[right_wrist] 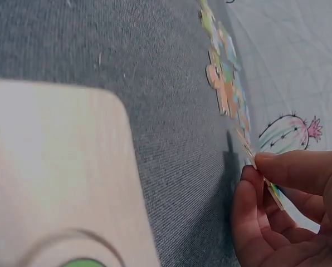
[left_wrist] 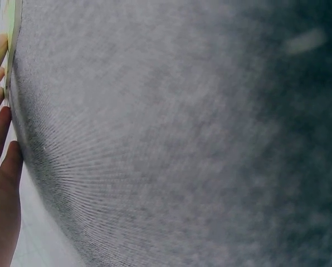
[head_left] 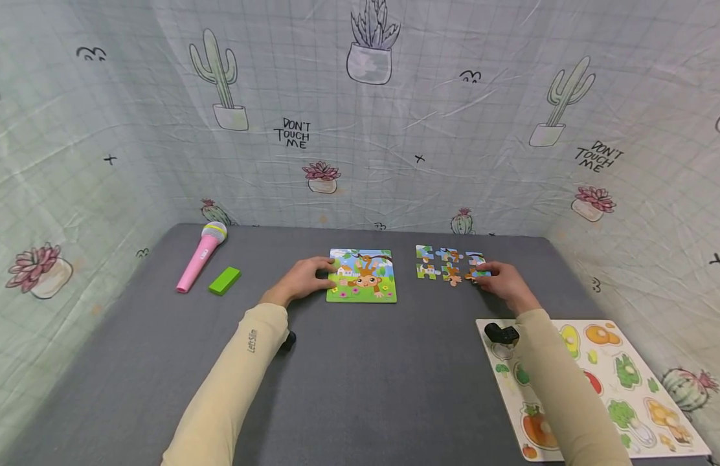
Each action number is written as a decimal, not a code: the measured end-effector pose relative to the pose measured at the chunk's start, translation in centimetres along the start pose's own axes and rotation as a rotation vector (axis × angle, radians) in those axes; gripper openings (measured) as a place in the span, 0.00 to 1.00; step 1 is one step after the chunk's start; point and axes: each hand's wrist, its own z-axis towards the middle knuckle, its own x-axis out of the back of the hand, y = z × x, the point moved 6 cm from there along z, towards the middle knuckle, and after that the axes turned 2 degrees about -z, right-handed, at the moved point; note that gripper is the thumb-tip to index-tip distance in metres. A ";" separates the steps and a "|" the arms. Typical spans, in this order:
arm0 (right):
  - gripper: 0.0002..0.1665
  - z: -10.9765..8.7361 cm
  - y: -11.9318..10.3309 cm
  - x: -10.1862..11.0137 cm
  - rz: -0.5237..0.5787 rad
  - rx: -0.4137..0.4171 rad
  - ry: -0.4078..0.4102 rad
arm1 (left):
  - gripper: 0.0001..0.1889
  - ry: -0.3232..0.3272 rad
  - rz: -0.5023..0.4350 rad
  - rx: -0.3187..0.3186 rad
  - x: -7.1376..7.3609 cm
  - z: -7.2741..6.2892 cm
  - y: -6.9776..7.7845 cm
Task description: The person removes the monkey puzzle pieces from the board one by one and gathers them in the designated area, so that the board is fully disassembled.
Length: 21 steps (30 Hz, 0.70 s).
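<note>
A square puzzle board [head_left: 362, 291] with a monkey picture lies in the middle of the table. My left hand [head_left: 303, 278] rests along its left edge, thumb and fingers loosely spread; fingertips at the board's rim also show in the left wrist view. To the right, loose jigsaw pieces [head_left: 450, 255] form two rows. My right hand [head_left: 504, 283] pinches a jigsaw piece [right_wrist: 274, 196] between thumb and fingers at the right end of these rows. That piece is tilted up, its shadow falling on the cloth beside it.
A wooden vegetable puzzle board [head_left: 575, 401] lies at the front right, under my right forearm. At the back left are a pink toy microphone [head_left: 200, 259] and a green block [head_left: 225, 281]. Printed fabric walls [head_left: 383, 155] enclose the grey table [head_left: 360, 382].
</note>
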 end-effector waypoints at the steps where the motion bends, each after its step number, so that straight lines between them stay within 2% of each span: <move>1: 0.25 0.0 0.1 0.0 0.000 -0.003 -0.002 | 0.23 0.002 0.000 -0.001 0.0 0.0 0.0; 6: 0.23 0.1 0.2 0.3 -0.016 0.005 0.010 | 0.23 0.009 0.004 -0.004 -0.1 -0.1 0.1; 15: 0.20 0.1 0.2 1.1 -0.244 0.065 0.104 | 0.23 0.002 0.016 -0.003 -0.1 -0.2 0.3; 21: 0.21 0.0 0.3 1.2 -0.294 0.077 0.113 | 0.23 -0.006 0.009 -0.001 -0.2 -0.2 0.2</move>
